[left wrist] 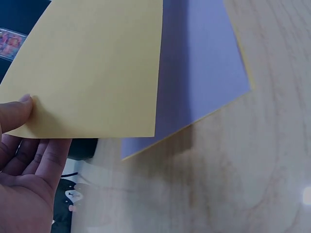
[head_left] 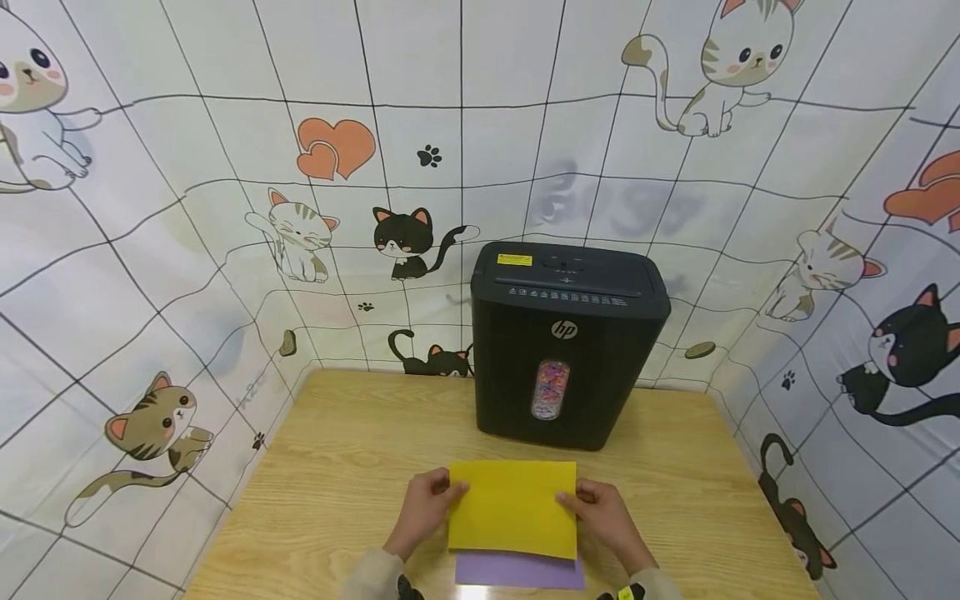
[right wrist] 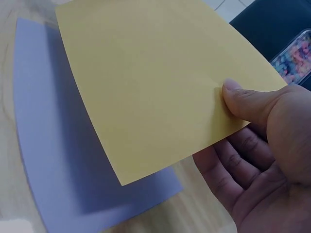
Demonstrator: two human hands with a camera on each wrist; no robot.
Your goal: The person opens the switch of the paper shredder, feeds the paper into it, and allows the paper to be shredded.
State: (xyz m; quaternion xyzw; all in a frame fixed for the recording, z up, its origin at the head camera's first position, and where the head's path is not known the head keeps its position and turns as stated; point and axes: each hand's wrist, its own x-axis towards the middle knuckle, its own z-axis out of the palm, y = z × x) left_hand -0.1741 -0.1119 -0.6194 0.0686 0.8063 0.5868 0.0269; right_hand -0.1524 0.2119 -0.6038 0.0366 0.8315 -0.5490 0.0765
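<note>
Both hands hold up a yellow sheet of paper by its two side edges. The left hand pinches the left edge, thumb on top and fingers beneath. On the opposite edge the right hand pinches in the same way, its thumb flat on the paper. Below the raised sheet lies a purple sheet on the table, partly covered from view. A thin yellow edge shows under the purple sheet in the left wrist view. Beyond the paper stands a black HP paper shredder.
The shredder's window shows colourful shreds inside. Its slot is on the top face, beside a yellow label. The wooden table is enclosed by a white gridded cloth with printed cats.
</note>
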